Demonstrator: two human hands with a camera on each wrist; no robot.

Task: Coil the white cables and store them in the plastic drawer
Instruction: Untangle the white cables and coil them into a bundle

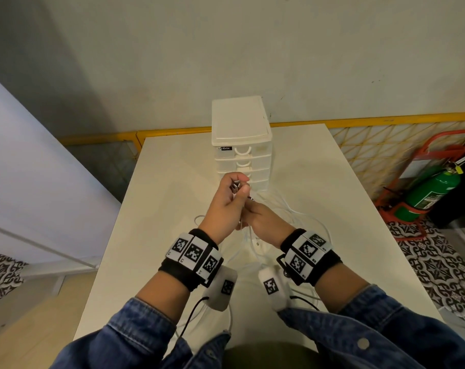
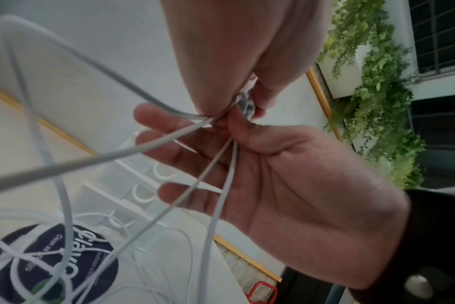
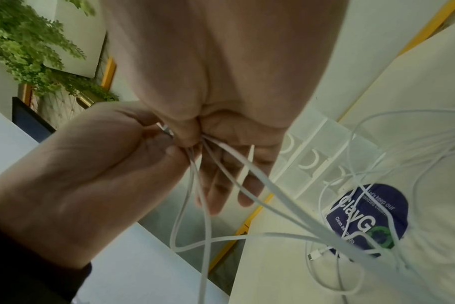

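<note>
Head: left hand [image 1: 230, 201] and right hand [image 1: 263, 219] meet above the table [image 1: 157, 235], in front of the drawer unit [image 1: 242, 145], drawers closed. Left grip pinches cable ends.
L wrist: right hand [image 2: 286, 185] fingers half spread, thumb pressing cables [image 2: 216, 195].
R wrist: left hand [image 3: 104, 174] thumb and fingers pinch strands; remaining cables [image 3: 351, 236] lie tangled on table over a blue sticker [image 3: 372, 214]

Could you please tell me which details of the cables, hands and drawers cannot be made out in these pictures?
- Head view: the left hand hides the connector ends it pinches; the right hand sits behind it.
- Wrist views: how many white cables there are cannot be told; the strands tangle and blur.
- Plastic drawer unit: contents unreadable through frosted fronts; the lowest drawer is hidden by hands.
</note>
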